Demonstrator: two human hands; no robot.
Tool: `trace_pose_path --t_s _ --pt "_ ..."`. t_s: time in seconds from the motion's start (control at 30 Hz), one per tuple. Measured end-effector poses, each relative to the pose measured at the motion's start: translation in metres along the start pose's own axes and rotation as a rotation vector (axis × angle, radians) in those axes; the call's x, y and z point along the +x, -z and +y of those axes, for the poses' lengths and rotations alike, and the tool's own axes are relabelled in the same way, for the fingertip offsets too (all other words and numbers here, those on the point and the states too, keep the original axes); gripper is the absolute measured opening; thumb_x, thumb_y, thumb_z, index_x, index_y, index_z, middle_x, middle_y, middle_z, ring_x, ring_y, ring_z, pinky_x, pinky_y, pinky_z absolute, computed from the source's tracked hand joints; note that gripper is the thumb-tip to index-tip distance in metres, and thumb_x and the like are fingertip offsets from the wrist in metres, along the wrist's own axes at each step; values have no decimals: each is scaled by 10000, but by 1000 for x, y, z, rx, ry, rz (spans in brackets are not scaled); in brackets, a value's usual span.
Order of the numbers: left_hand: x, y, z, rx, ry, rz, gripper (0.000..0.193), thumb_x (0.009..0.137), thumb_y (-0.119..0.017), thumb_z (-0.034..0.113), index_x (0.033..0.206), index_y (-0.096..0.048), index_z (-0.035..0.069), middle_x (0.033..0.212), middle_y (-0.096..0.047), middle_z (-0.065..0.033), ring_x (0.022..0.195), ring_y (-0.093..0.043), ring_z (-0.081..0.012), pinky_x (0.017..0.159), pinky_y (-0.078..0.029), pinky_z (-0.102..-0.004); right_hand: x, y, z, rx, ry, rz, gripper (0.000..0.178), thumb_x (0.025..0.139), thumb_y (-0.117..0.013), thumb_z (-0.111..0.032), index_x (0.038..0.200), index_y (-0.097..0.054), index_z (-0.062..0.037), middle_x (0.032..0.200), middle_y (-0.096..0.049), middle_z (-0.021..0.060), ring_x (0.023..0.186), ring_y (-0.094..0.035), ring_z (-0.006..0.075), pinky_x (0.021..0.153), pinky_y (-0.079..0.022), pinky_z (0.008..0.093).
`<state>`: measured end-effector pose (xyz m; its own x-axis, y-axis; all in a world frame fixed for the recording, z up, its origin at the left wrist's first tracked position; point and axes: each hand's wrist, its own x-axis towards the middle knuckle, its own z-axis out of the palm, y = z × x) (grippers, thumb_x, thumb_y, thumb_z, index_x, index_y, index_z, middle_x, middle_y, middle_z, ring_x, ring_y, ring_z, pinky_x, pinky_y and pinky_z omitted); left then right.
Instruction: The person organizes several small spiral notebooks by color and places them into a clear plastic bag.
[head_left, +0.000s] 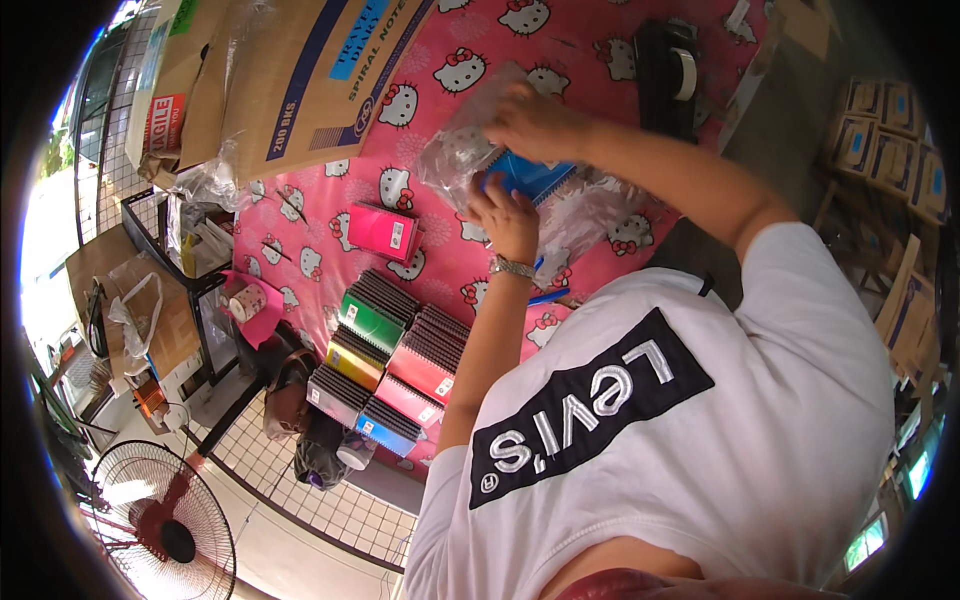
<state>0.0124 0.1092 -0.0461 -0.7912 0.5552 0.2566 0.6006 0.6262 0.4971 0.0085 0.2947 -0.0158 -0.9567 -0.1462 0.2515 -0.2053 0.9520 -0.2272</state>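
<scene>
A blue spiral notebook (pixel 537 178) lies among crinkled clear plastic on the table in front of me. My left hand (pixel 504 216), with a metal watch on its wrist, grips the notebook's near left end. Just beyond it, my right hand (pixel 536 122) has its fingers bent and closed on a clear plastic bag (pixel 450 152); the fingertips are partly hidden. The bag spreads to the left of both hands, by the notebook's spiral edge. More loose clear plastic (pixel 590 215) lies to the right of my left hand.
Stacks of spiral notebooks (pixel 378 310) in several colours stand at the table's left. A pink notebook stack (pixel 384 231) sits nearer the hands. A large carton (pixel 320 90) stands far left, a black tape dispenser (pixel 665 80) far right. A blue pen (pixel 548 297) lies by my left wrist.
</scene>
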Motion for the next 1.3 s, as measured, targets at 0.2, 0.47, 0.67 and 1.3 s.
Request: trace_pose_path --t_s 0.2,0.47,0.67,1.3 --pt "51 41 -14 395 -224 -272 308 739 -642 184 1041 -643 122 1111 -588 -27 1136 -520 -264 1021 -238 -551 -64 -20 -51 -108 -136 225 289 867 -511 -191 1136 -601 -130 952 -592 13 974 -566 201 1004 -316 444" --pt "33 44 28 280 -428 -158 370 678 -682 192 1017 -602 67 1035 -567 -83 983 -531 -290 867 -417 -436 -76 -24 -57 -159 -186 124 271 856 -516 -214 1085 -642 -141 1031 -557 8 1049 -508 175 1002 -303 456" --pt "29 1 -5 242 -375 -193 223 717 -618 127 932 -626 66 958 -599 -109 929 -565 -321 815 -465 -427 -113 -13 -103 52 -390 -11 422 891 -527 -390 1224 -600 -140 1347 -478 90 1324 -360 291 1093 -211 555" --pt "15 4 28 440 -449 -361 306 846 -540 175 1039 -597 -55 972 -598 -155 963 -573 -320 919 -412 -446 -220 58 13 1069 -1631 590 276 865 -690 -284 950 -648 -25 823 -600 23 759 -580 161 715 -498 337"
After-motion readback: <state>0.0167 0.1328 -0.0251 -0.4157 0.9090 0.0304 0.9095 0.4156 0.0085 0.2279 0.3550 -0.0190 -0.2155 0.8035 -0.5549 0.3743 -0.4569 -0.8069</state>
